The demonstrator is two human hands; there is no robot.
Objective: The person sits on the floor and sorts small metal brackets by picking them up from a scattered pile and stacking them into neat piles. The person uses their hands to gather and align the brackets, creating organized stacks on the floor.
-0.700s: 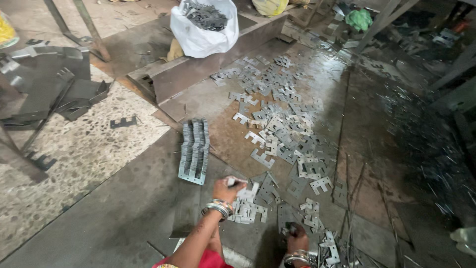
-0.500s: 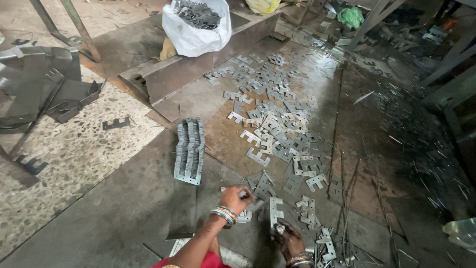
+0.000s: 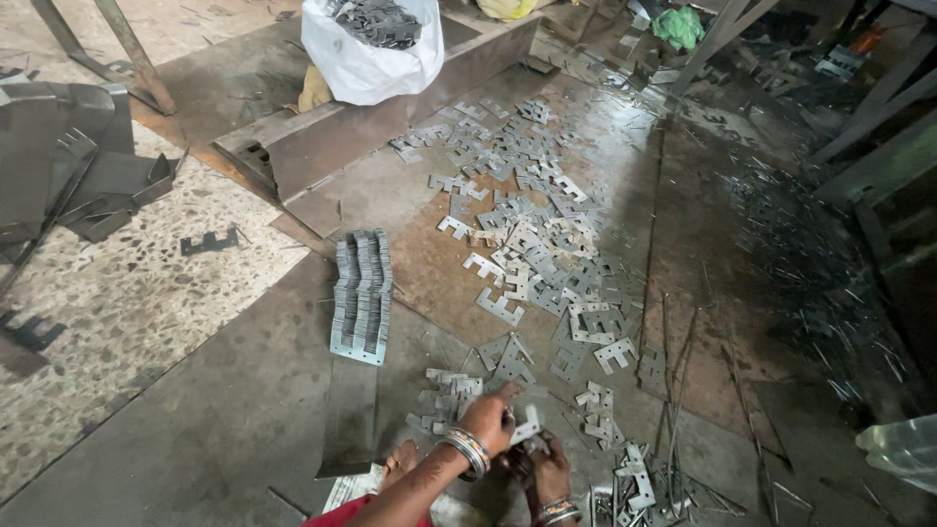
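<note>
My left hand (image 3: 488,420), with bangles on its wrist, is at the bottom centre, closed around a small flat metal bracket (image 3: 528,426) whose end sticks out to the right. My right hand (image 3: 549,470) is just below and to the right, fingers curled up against the same bracket. Both hands hover over a small heap of brackets (image 3: 444,395) on the steel floor plate. More brackets lie beside them (image 3: 597,402). My bare foot (image 3: 400,459) shows to the left of my left wrist.
A neat row of stacked brackets (image 3: 359,293) lies left of centre. Several loose brackets (image 3: 527,244) are scattered ahead. A white sack of parts (image 3: 371,49) stands behind a steel channel (image 3: 322,146). Thin rods (image 3: 683,390) lie to the right, dark metal plates (image 3: 68,166) to the left.
My right hand has brought its bracket in towards my left hand, and the two hands now meet. The view has shifted slightly down and nearer.
</note>
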